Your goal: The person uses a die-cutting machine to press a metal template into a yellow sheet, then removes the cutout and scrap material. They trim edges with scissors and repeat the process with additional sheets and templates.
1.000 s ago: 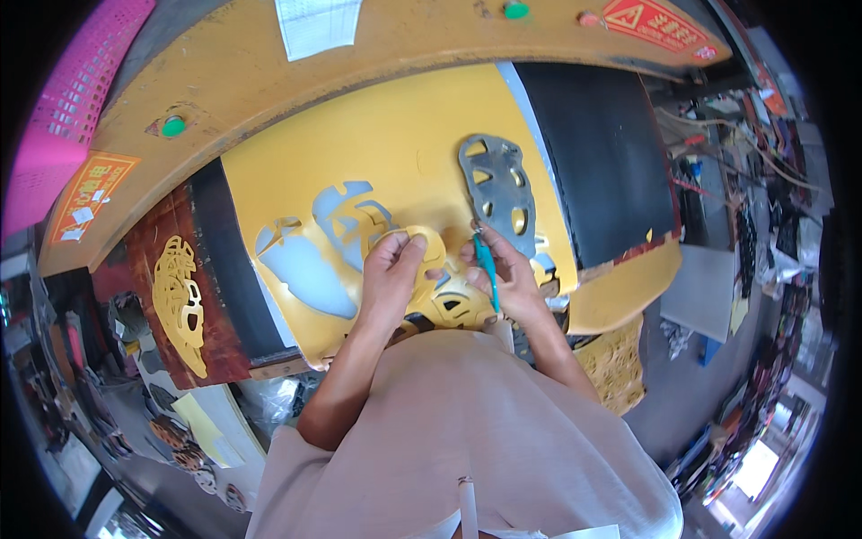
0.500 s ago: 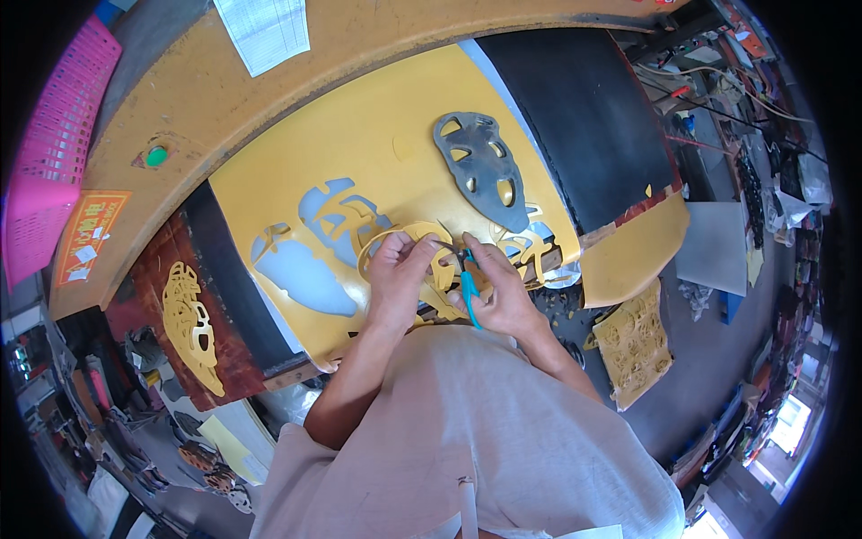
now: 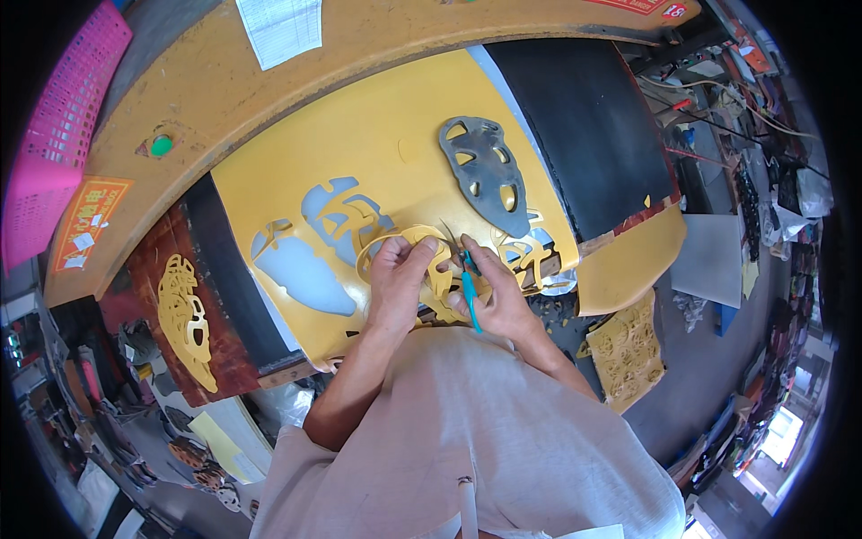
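Note:
Pinched between the fingers and thumb of my left hand is a yellow cut-out piece with curved strips and openings. My right hand grips scissors with teal handles; their dark blades are at the piece, close to my left fingertips. Both hands are above the near edge of a yellow sheet. Cut-out gaps in the sheet show a pale blue layer underneath. A dark grey, shoe-shaped plate with holes lies on the sheet beyond my right hand. My fingers hide part of the blades and piece.
A yellow machine beam with a green button curves across the far side. Left lie stacked yellow cut-outs; a pink basket stands farther off. At right are a black board and a hanging patterned yellow sheet.
The scissor blades have shifted, with one blade now pointing up past my left fingertips. Both hands stay in nearly the same place. The view has tilted slightly.

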Tool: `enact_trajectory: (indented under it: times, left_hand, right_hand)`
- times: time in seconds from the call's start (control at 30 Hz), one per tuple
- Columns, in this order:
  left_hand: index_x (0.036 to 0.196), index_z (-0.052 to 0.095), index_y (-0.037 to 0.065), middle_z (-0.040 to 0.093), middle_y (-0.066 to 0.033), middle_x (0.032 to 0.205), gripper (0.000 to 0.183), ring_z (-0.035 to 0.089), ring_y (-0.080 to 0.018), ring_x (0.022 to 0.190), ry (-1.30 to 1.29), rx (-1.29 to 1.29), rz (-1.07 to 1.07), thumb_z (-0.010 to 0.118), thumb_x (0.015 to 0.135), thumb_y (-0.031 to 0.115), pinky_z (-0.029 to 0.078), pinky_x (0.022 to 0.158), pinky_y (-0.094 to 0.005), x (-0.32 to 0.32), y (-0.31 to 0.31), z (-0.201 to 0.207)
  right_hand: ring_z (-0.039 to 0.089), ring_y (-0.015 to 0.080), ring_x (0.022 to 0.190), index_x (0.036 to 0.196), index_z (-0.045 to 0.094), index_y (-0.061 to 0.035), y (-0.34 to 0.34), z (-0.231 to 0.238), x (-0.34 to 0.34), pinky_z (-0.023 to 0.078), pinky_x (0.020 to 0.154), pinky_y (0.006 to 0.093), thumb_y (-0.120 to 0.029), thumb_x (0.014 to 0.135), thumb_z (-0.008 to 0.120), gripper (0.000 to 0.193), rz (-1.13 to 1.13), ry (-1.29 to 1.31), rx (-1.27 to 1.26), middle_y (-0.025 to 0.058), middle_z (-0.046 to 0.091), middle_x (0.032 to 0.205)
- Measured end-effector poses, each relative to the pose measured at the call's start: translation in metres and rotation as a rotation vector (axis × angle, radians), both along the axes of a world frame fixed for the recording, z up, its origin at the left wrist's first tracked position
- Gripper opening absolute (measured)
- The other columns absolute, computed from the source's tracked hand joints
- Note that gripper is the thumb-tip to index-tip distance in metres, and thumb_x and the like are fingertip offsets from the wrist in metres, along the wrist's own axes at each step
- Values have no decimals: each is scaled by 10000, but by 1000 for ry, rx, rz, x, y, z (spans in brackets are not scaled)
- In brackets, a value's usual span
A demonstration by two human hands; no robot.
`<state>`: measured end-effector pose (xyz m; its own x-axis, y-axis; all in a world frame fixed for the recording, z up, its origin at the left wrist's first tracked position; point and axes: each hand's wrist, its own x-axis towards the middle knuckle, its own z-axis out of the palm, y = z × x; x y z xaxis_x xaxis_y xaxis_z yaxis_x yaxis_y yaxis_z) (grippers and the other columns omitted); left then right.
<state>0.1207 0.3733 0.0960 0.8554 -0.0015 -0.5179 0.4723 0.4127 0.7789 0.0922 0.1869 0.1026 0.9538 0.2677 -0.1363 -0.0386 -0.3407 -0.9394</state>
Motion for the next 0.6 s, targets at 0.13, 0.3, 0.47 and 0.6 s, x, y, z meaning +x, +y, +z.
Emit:
enact_trajectory:
  times: [0.13, 0.3, 0.47, 0.6]
  left_hand:
    - [969, 657, 36, 687, -8, 846, 184, 578, -40, 728, 20, 15, 28, 759, 994, 187, 444, 631, -224, -1, -2, -4]
    - [929, 634, 40, 640, 5, 807, 216, 525, -42, 681, -30, -35, 99, 772, 982, 196, 426, 596, -238, -2, -4, -19]
    - [942, 636, 39, 645, 4, 817, 227, 532, -41, 698, -60, -44, 88, 785, 983, 205, 429, 604, -235, -4, 0, -21]
    - [952, 642, 40, 654, 1, 828, 231, 542, -43, 712, -52, -50, 53, 794, 985, 210, 436, 612, -236, -4, 5, -16]
  right_hand:
    - [617, 339, 1304, 1579, 400, 77, 3, 1, 1, 478, 1126, 417, -173, 894, 817, 840, 12, 37, -54, 209, 659, 1370]
    - [623, 323, 1293, 1586, 399, 61, 7, 6, 3, 482, 1123, 399, -165, 892, 819, 842, 32, 22, -28, 170, 697, 1332]
    - [649, 333, 1280, 1586, 408, 52, 7, 6, 6, 512, 1091, 399, -147, 888, 825, 837, 57, -3, -62, 216, 658, 1370]
    - [680, 344, 1249, 1577, 420, 60, 5, 4, 7, 550, 1054, 398, -132, 894, 824, 817, 61, -20, -29, 261, 616, 1394]
